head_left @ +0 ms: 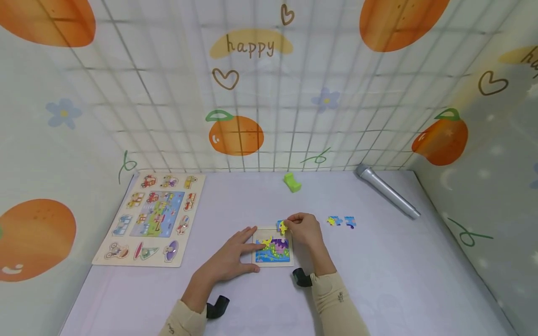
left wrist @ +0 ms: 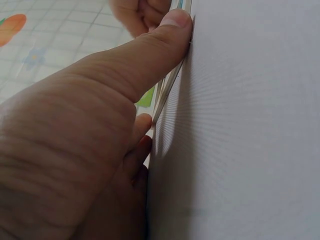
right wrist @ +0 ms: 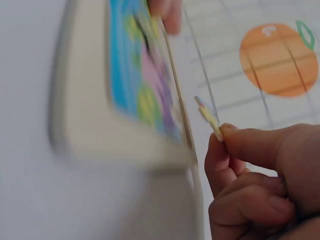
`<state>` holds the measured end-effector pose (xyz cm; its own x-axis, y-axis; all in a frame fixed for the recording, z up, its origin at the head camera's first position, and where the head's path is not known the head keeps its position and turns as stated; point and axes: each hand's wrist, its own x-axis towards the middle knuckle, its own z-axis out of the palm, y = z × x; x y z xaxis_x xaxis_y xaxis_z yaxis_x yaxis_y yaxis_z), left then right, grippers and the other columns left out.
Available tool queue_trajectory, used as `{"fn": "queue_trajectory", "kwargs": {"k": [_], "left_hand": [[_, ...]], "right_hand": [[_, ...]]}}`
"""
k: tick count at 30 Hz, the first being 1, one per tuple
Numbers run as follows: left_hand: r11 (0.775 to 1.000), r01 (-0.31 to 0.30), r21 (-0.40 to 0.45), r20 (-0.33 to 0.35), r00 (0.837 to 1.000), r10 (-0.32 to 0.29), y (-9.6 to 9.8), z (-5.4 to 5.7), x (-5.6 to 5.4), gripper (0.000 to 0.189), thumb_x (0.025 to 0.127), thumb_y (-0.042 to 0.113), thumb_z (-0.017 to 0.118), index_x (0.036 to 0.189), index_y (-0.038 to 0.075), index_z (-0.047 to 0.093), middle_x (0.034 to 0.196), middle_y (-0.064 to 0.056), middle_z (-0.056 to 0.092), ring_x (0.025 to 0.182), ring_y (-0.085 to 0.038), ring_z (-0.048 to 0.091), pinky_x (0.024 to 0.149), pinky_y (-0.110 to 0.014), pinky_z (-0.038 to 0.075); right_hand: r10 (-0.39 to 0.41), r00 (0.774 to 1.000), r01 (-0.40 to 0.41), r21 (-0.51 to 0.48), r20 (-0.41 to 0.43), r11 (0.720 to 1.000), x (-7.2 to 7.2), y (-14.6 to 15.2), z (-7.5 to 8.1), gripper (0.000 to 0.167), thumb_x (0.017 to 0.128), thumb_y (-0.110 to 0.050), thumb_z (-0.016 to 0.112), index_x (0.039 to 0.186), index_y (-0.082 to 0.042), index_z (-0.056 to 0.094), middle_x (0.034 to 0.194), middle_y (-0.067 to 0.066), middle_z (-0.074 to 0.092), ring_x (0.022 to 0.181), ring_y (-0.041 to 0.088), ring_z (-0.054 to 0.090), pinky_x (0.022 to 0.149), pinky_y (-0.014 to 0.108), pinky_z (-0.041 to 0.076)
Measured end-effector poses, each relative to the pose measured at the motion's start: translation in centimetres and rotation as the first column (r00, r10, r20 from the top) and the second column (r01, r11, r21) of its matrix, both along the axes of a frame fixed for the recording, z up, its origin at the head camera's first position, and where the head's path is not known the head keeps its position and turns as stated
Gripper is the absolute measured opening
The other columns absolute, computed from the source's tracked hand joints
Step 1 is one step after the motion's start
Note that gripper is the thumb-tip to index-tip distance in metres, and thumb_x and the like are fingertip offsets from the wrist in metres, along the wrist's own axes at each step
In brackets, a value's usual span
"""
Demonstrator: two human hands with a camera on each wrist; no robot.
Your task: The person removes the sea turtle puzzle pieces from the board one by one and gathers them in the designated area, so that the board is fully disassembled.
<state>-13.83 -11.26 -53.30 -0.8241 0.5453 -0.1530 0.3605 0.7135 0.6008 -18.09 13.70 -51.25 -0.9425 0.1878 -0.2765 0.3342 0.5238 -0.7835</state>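
A small wooden jigsaw tray (head_left: 273, 264) lies in front of me, partly filled with pieces of a colourful picture. My left hand (head_left: 229, 254) lies at its left side with fingers spread. The index finger reaches onto the fitted pieces, and the thumb (left wrist: 160, 37) touches the tray's near edge. Between thumb and fingertip, my right hand (head_left: 306, 232) pinches a blue and yellow jigsaw piece (head_left: 281, 227) over the tray's far right part. In the right wrist view that piece (right wrist: 208, 117) appears nearly edge-on, apart from the blurred tray (right wrist: 90, 100).
Two loose jigsaw pieces, one with yellow (head_left: 334, 220) and one mostly blue (head_left: 350, 222), lie right of my right hand. A large wooden vehicle puzzle (head_left: 138, 259) is at the left. Toward the back are a green block (head_left: 292, 182) and a silver microphone (head_left: 388, 192).
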Motion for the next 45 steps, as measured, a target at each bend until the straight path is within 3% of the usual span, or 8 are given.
{"fn": "queue_trajectory", "kwargs": {"k": [6, 15, 38, 45], "left_hand": [[1.000, -0.001, 0.005, -0.009, 1.000, 0.001, 0.0, 0.0, 0.1, 0.063, 0.083, 0.053, 0.080, 0.141, 0.036, 0.062, 0.172, 0.004, 0.020, 0.160, -0.028, 0.016, 0.127, -0.058, 0.023], [1.000, -0.010, 0.025, -0.004, 1.000, 0.010, -0.1, -0.1, 0.2, 0.062, 0.083, 0.051, 0.080, 0.140, 0.035, 0.063, 0.172, 0.004, 0.020, 0.160, -0.030, 0.016, 0.127, -0.059, 0.023], [0.999, -0.020, 0.027, -0.004, 1.000, 0.020, -0.1, -0.1, 0.3, 0.062, 0.083, 0.051, 0.080, 0.140, 0.035, 0.063, 0.172, 0.005, 0.021, 0.160, -0.030, 0.016, 0.126, -0.059, 0.023], [1.000, -0.015, 0.015, -0.009, 1.000, 0.015, 0.0, -0.2, 0.2, 0.062, 0.083, 0.053, 0.080, 0.141, 0.037, 0.062, 0.172, 0.006, 0.020, 0.160, -0.029, 0.015, 0.126, -0.059, 0.023]], "right_hand": [[-0.063, 0.997, 0.061, 0.050, 0.034, 0.997, -0.5, 2.6, -0.4, 0.022, 0.094, -0.028, 0.072, 0.101, -0.006, 0.074, 0.095, 0.009, 0.070, 0.083, 0.021, 0.060, 0.065, 0.025, 0.046], [-0.088, 0.996, 0.084, 0.098, 0.028, 0.992, -0.8, 4.8, -0.5, 0.024, 0.094, -0.026, 0.071, 0.103, -0.005, 0.074, 0.098, 0.011, 0.070, 0.085, 0.023, 0.061, 0.066, 0.027, 0.047], [-0.120, 0.991, 0.131, 0.213, -0.065, 0.968, -0.7, 6.7, 0.4, 0.018, 0.093, -0.021, 0.071, 0.096, -0.004, 0.076, 0.091, 0.011, 0.075, 0.073, 0.019, 0.062, 0.056, 0.023, 0.045], [-0.126, 0.988, 0.144, 0.246, -0.087, 0.959, -0.8, 6.9, 0.3, 0.016, 0.094, -0.019, 0.071, 0.097, -0.004, 0.077, 0.093, 0.012, 0.075, 0.076, 0.021, 0.063, 0.055, 0.023, 0.045]]}}
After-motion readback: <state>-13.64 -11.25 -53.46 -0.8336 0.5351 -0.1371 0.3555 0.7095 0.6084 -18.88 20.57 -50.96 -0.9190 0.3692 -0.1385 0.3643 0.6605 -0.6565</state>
